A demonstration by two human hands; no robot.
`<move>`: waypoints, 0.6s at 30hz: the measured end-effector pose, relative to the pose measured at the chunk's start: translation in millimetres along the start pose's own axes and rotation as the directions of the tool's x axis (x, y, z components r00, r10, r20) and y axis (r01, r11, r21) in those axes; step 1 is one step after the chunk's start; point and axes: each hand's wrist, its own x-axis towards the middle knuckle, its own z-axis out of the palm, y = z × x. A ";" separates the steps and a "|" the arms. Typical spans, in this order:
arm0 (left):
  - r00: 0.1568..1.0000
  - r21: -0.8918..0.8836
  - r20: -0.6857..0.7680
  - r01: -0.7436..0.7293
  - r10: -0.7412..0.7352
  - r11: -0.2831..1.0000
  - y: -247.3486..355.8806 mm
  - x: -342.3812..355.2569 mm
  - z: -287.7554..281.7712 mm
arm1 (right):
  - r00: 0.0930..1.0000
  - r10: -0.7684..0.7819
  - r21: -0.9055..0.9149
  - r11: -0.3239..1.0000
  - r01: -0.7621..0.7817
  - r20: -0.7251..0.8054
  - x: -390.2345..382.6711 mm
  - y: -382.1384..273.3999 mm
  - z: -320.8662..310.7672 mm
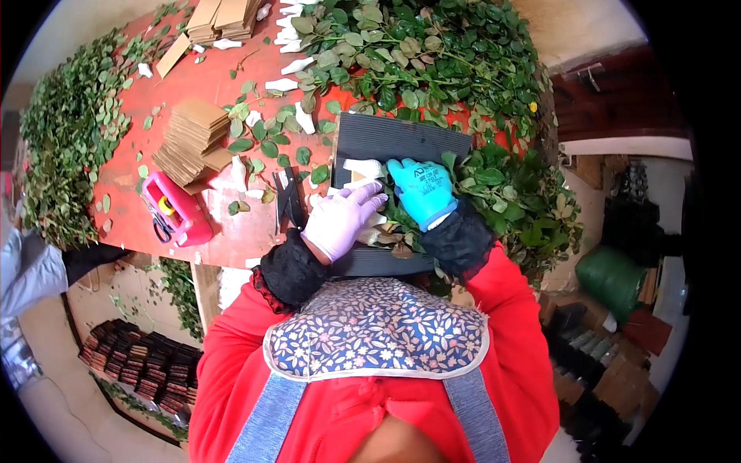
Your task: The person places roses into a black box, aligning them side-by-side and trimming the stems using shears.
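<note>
My left hand [340, 222], in a lilac glove, lies with fingers stretched over several white-sleeved flower heads [363, 167] near a dark corrugated sheet [386, 136]. Close to its right is my right hand [423, 189] in a blue glove, its fingers curled down over leafy stems [486, 179]. The fingertips and part of the stems are hidden under that glove. More of the corrugated sheet shows below my hands, by the table's near edge. A black hand tool [289, 199], perhaps a stapler, rests just left of my left hand.
On the red table [123, 166] stand a cardboard stack [193, 139] and a pink basket [179, 212] holding scissors. White-sleeved heads [297, 65] and a big leafy heap [432, 54] fill the back. More greenery [65, 139] lines the left edge. Another person's sleeve [31, 278] is at far left.
</note>
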 end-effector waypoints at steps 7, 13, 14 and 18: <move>0.903 -0.121 -0.403 0.107 -0.147 0.987 -28.9 -9.3 -22.4 | 0.979 0.064 0.288 0.958 -0.006 -0.192 -15.1 15.4 17.7; 0.914 0.192 -0.404 0.070 0.014 0.979 -31.1 10.3 -23.3 | 0.985 0.063 0.396 0.918 0.005 -0.158 -17.3 23.4 0.1; 0.926 0.217 -0.377 0.061 0.026 0.974 -31.9 15.1 -23.6 | 0.988 0.068 0.412 0.911 -0.005 -0.138 -17.4 23.8 -2.0; 0.920 0.002 -0.392 -0.015 0.014 1.000 -38.2 27.4 -21.6 | 0.996 0.046 0.455 0.890 -0.005 -0.079 -16.5 25.9 -2.7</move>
